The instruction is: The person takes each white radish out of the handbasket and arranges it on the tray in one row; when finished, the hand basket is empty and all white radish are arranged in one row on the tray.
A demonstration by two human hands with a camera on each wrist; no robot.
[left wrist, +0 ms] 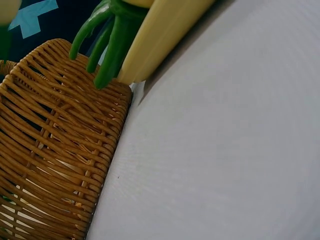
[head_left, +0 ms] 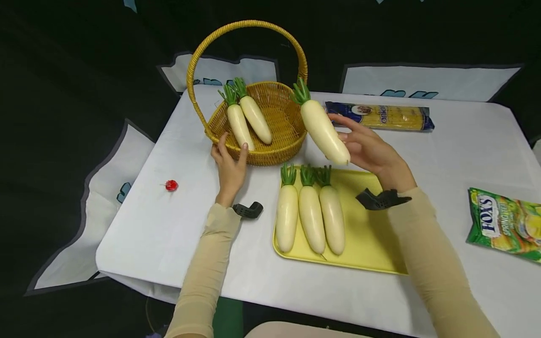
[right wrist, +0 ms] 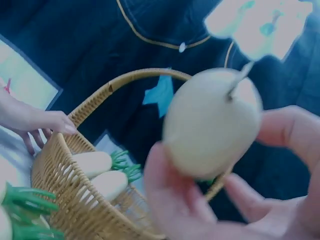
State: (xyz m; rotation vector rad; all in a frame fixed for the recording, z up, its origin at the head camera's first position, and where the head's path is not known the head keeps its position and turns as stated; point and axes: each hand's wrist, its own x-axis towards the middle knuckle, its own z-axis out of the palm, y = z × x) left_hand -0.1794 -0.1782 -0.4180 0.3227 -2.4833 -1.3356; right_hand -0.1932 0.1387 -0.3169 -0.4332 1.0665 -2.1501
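Observation:
My right hand (head_left: 372, 148) holds a white radish (head_left: 323, 131) with green stalks, raised beside the wicker basket (head_left: 274, 157). In the right wrist view, the thumb and fingers wrap around the held radish (right wrist: 212, 125), its root tip towards the camera. My left hand (head_left: 230, 169) grips the basket's near left rim, the thumb over the edge and the fingers on the outer side. Two radishes (head_left: 255, 119) lie inside the basket, stalks against the back left rim. Three more radishes (head_left: 312, 218) lie side by side on a yellow tray (head_left: 367, 234).
Behind my right hand lies a pack of spaghetti (head_left: 389, 117). A green Fox's candy bag (head_left: 507, 223) is at the far right, and a small red wrapped lollipop (head_left: 171, 185) at the left. The basket's tall arched handle (head_left: 249, 23) stands up over its opening.

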